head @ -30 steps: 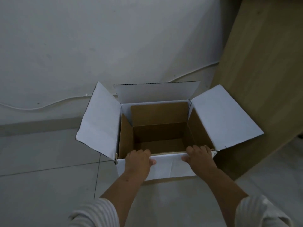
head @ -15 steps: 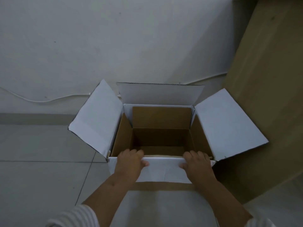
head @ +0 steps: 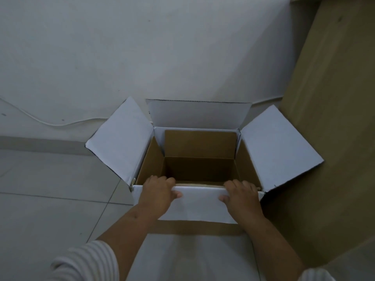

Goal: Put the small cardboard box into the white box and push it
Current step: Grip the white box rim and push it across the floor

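gripping: left hand (head: 159,192) and right hand (head: 241,194) curl over white box (head: 199,205) near rim
handling: light, stiff; small cardboard box (head: 199,145) nested inside

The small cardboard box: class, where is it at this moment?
In the head view, the small cardboard box sits inside the open white box, centre frame, just beyond both hands on the near flap.

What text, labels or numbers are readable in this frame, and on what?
None.
White box: flaps and walls blank, no print or label in view.
Small cardboard box inside it: plain brown, no markings.
Wall and wooden panel: only small specks, no lettering.
Left hand and right hand cover part of the near flap; anything under them is hidden.
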`<action>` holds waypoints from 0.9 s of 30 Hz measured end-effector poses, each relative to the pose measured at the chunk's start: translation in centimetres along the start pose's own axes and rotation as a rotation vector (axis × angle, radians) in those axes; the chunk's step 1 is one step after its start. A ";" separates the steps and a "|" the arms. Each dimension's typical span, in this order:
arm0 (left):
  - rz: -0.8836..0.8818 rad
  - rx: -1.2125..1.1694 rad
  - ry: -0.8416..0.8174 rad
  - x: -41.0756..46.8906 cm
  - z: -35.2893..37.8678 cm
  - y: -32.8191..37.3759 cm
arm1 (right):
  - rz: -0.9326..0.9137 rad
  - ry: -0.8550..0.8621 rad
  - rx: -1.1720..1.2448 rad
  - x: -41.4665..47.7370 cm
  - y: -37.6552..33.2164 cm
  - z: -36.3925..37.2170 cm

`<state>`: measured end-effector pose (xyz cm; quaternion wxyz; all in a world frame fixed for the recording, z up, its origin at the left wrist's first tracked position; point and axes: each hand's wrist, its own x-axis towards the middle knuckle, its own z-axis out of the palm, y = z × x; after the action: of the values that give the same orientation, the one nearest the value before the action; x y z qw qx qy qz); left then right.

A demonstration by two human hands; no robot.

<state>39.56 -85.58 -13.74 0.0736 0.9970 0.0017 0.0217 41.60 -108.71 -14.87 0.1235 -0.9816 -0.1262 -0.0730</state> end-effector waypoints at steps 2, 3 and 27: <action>-0.006 -0.012 -0.003 0.6 -0.1 0.1 | -0.013 0.007 -0.005 0.4 0.1 0.1; -0.005 -0.015 -0.001 0.9 -0.1 0.1 | -0.018 0.012 -0.011 0.7 0.2 0.2; -0.003 0.007 0.009 6.1 0.4 0.5 | -0.033 -0.005 -0.056 6.2 2.1 0.7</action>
<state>45.70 -86.12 -13.82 0.0701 0.9972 0.0036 0.0260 48.14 -109.09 -14.90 0.0947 -0.9826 -0.1408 -0.0762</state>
